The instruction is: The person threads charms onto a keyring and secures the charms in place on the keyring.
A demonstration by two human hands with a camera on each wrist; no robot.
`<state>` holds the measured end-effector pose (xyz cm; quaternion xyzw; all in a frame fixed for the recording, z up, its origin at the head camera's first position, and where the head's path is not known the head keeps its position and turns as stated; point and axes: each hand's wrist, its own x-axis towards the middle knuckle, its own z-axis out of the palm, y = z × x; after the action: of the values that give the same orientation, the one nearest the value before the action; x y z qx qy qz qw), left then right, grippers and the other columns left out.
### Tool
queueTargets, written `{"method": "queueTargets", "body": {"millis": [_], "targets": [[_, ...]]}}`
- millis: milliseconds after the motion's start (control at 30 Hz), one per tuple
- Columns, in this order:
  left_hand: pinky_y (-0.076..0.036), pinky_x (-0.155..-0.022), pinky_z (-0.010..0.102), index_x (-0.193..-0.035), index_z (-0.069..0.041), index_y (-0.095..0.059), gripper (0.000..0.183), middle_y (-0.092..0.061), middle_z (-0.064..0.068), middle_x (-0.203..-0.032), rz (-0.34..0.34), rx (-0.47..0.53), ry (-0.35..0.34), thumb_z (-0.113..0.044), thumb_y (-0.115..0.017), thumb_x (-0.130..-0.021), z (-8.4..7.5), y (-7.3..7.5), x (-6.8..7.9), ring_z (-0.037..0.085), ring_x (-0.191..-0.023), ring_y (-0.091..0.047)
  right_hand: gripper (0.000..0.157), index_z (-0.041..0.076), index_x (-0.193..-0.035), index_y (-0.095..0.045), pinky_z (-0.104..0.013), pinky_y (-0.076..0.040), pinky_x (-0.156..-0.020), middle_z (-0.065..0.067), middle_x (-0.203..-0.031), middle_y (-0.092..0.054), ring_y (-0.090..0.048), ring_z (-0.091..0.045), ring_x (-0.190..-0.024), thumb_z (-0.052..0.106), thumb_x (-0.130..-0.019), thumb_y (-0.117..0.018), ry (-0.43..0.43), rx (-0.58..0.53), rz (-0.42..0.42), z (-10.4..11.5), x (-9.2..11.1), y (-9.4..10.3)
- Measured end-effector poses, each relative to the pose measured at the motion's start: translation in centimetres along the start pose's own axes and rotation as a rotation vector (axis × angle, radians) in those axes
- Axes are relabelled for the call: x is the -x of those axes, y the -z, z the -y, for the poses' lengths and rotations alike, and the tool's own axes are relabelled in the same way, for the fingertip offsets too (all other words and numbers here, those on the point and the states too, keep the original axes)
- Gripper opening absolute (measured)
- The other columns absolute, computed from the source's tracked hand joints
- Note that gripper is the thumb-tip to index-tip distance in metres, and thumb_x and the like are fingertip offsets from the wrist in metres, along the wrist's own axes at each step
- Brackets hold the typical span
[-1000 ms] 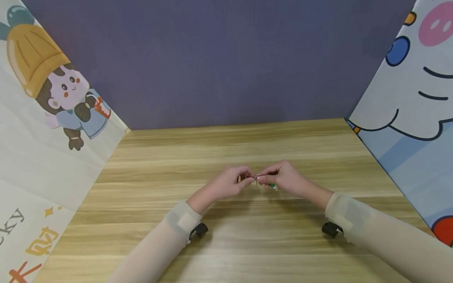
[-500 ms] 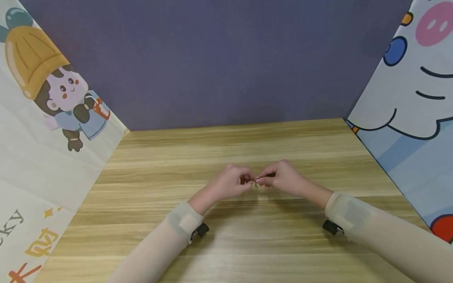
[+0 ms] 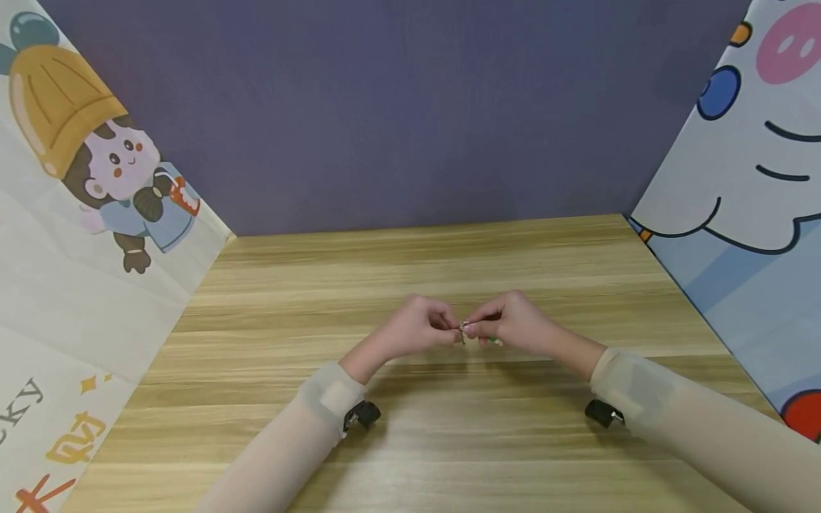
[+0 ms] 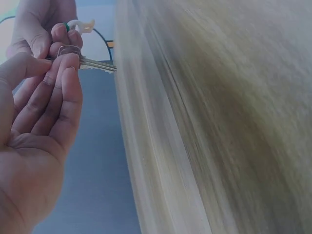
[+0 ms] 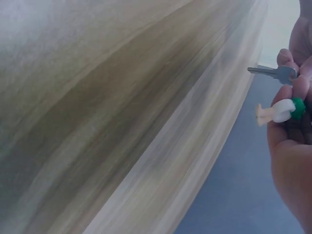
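Both hands meet over the middle of the table, fingertips almost together. My left hand (image 3: 407,331) pinches a small metal key (image 4: 99,65) near its head, thumb against fingers; the toothed blade sticks out past the fingertips. Opposite it, my right hand (image 3: 518,324) pinches at the metal ring (image 4: 69,49) by the key's head, mostly covered by fingers. A small keychain charm (image 5: 282,111), green, white and cream, pokes out from under the right hand's fingers. In the right wrist view the key's flat head (image 5: 286,73) shows between the two hands.
The wood-grain table (image 3: 423,427) runs back to a purple-grey panel (image 3: 410,114). Cartoon-printed sheets stand at the left (image 3: 167,285) and right (image 3: 718,285) sides. A black wrist camera (image 3: 362,415) is strapped below the left wrist, another camera (image 3: 603,413) below the right.
The left fingers have drawn closer together at the key. The charm, seen a second ago and hidden half a second ago, shows again beneath the right hand. Both arms stay nearly in place.
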<state>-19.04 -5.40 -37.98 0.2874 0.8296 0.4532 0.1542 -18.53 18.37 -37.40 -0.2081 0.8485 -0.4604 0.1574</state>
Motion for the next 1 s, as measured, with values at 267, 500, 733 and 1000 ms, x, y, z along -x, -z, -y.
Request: {"method": "queueTargets", "body": {"millis": [267, 500, 733, 1000], "targets": [[-0.065, -0.08, 0.027, -0.094, -0.008, -0.079, 0.003, -0.083, 0.006, -0.09, -0.014, 0.113, 0.026, -0.011, -0.078, -0.094, 0.03, 0.28, 0.04, 0.012, -0.08, -0.079, 0.017, 0.008, -0.105, -0.085, -0.029, -0.052, -0.055, -0.014, -0.083, -0.079, -0.067, -0.021, -0.065, 0.022, -0.098, -0.079, -0.045, -0.082, -0.003, 0.27, 0.02, 0.38], [-0.066, -0.081, 0.03, -0.093, -0.004, -0.079, 0.004, -0.083, 0.01, -0.09, -0.048, 0.194, 0.008, -0.008, -0.078, -0.093, 0.11, 0.3, 0.05, 0.015, -0.078, -0.079, 0.019, 0.005, -0.106, -0.084, -0.028, -0.048, -0.052, -0.014, -0.083, -0.08, -0.072, -0.026, -0.071, 0.02, -0.097, -0.079, -0.067, -0.153, -0.027, 0.25, -0.22, 0.4], [-0.068, -0.08, 0.035, -0.093, 0.002, -0.077, 0.005, -0.082, 0.017, -0.092, -0.079, 0.274, 0.001, -0.002, -0.076, -0.093, -0.1, 0.3, -0.02, 0.016, -0.077, -0.08, 0.022, 0.002, -0.11, -0.083, -0.033, -0.06, -0.069, -0.021, -0.091, -0.08, -0.076, -0.023, -0.078, 0.02, -0.098, -0.079, -0.065, -0.204, -0.038, 0.24, -0.26, 0.46], [-0.068, -0.081, 0.038, -0.093, 0.005, -0.075, 0.005, -0.081, 0.019, -0.092, -0.121, 0.361, 0.016, 0.001, -0.075, -0.092, 0.03, 0.23, -0.03, 0.017, -0.077, -0.08, 0.023, 0.002, -0.113, -0.082, -0.035, -0.062, -0.08, -0.013, -0.09, -0.082, -0.077, -0.027, -0.092, 0.02, -0.1, -0.076, -0.054, -0.264, -0.037, 0.21, -0.18, 0.39]]}}
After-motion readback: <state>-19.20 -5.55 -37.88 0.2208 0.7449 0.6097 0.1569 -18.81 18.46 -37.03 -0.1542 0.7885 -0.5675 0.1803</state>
